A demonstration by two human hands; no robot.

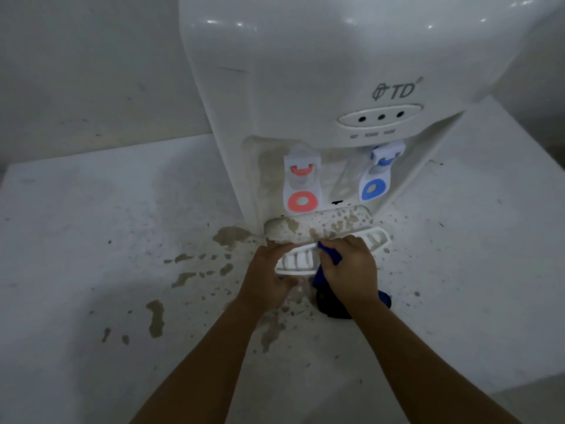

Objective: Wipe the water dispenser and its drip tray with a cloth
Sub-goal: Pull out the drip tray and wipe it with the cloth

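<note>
The white dispenser (321,87) stands on a stained white counter (91,224), with a red tap (302,182) and a blue tap (377,175) over its spattered base. The slotted drip tray (374,238) is lifted just in front of that base; the left hand (269,276) grips its left end, fingers curled round the edge. The right hand (348,267) is closed round a blue cloth (328,301), pressing it onto the tray's middle

The water dispenser (321,71) stands on the counter (76,224) against the wall (91,56), its two taps side by side above the drip tray (377,238). Before it, the left hand (267,276) holds the tray's left end, and the right hand (348,270), with the cloth (328,301), lies on its middle.
</note>
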